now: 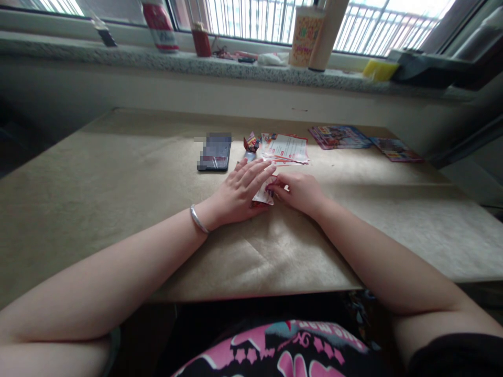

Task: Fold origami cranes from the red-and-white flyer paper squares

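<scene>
On the table, my left hand lies flat with its fingers stretched out over a small white and red paper piece. The fingers of my right hand are pinched on the right edge of that same paper. Part of the paper is hidden under my left palm, and a dark, colourful edge shows below it. Just beyond my hands stands a crumpled colourful wrapper. To its right lies a loose pile of white printed cards with red edges.
A dark phone lies left of the wrapper. Colourful flat packets are at the back right, with another packet beside them. The windowsill holds a red can, a patterned cup and a yellow object.
</scene>
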A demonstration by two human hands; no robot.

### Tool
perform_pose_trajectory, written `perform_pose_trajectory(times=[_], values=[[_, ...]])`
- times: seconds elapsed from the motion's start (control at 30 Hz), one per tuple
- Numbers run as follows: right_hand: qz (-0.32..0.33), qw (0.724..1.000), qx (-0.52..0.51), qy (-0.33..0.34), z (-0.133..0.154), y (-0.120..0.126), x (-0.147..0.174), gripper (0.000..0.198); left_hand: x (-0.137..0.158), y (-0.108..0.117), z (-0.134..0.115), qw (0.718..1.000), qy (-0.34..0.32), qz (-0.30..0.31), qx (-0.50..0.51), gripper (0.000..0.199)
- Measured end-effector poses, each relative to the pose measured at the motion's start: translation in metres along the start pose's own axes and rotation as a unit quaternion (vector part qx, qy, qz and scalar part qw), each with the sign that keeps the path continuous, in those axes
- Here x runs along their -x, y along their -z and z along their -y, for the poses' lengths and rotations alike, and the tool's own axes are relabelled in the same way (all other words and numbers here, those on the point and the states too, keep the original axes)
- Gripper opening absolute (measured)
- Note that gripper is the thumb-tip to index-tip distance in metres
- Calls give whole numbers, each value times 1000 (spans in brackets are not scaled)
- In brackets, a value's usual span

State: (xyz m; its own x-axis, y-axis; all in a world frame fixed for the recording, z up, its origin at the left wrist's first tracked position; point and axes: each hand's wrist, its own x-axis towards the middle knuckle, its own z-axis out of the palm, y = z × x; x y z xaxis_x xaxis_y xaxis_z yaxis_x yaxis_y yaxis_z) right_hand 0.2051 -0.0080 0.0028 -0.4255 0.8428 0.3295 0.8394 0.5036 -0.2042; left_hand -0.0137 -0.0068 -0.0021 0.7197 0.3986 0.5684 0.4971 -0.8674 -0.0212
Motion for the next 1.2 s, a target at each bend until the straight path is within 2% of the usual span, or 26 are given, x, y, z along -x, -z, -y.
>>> perform_pose_trajectory(times=[0.17, 0.27, 0.4, 0.5, 0.7, 0.8, 1.0, 1.2], values=[[-3, 999, 18, 28, -1, -2, 0, 30, 1, -1, 1, 1000, 9, -3, 4, 89], [-11, 1000, 0, 11, -1, -2, 0, 26, 1, 0, 2, 999, 28, 17, 3, 92], [-48, 997, -48, -48, -5, -1, -2, 21, 1, 0, 3, 997, 65, 53, 3, 96], [-70, 991, -89, -65, -9, -2, -3, 18, 1, 0, 3, 994, 84, 68, 4, 93], [-62, 979, -190, -38, -11, -4, -4, 7, -1, 3, 1, 992, 93, 85, 6, 86], [-49, 970, -237, -23, -9, -3, -4, 9, -2, 6, -2, 992, 88, 86, 4, 87], [-71, 976, -206, -24, -5, -5, -6, 6, -4, 10, -9, 986, 129, 108, 6, 100], [-100, 969, -225, -23, -3, -3, -6, 7, -3, 7, -9, 982, 160, 96, -6, 92]])
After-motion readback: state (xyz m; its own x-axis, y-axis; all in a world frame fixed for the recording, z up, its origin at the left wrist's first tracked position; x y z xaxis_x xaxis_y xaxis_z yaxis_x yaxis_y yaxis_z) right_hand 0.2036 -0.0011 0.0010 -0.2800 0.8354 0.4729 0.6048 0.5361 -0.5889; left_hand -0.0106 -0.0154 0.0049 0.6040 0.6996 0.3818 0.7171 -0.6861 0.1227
